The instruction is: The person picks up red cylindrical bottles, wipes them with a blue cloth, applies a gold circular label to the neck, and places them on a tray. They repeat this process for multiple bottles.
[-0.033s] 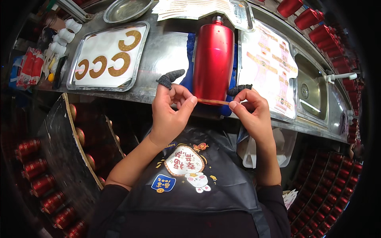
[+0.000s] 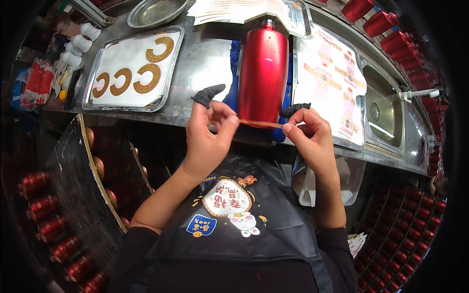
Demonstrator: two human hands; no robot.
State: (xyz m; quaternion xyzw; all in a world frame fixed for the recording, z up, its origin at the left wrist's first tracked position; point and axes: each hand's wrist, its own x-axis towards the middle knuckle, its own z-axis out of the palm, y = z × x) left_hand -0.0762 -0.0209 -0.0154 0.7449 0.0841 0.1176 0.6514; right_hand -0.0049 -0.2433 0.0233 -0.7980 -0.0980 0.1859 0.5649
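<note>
A red metal bottle (image 2: pixel 264 68) lies on a blue cloth (image 2: pixel 233 85) on the steel counter (image 2: pixel 200 58), its neck pointing away from me. My left hand (image 2: pixel 207 134) and my right hand (image 2: pixel 310 136) pinch the two ends of a thin gold-brown strip (image 2: pixel 261 123). The strip is stretched across the bottle's near end. Each index finger wears a black ribbed finger cot, raised clear of the strip.
A steel tray (image 2: pixel 132 71) with several gold C-shaped stickers sits to the left. Another tray of printed sheets (image 2: pixel 332 78) and a sink (image 2: pixel 386 115) lie to the right. A round steel dish (image 2: pixel 156 10) is behind. Rows of red bottles (image 2: pixel 44 210) fill racks on both sides.
</note>
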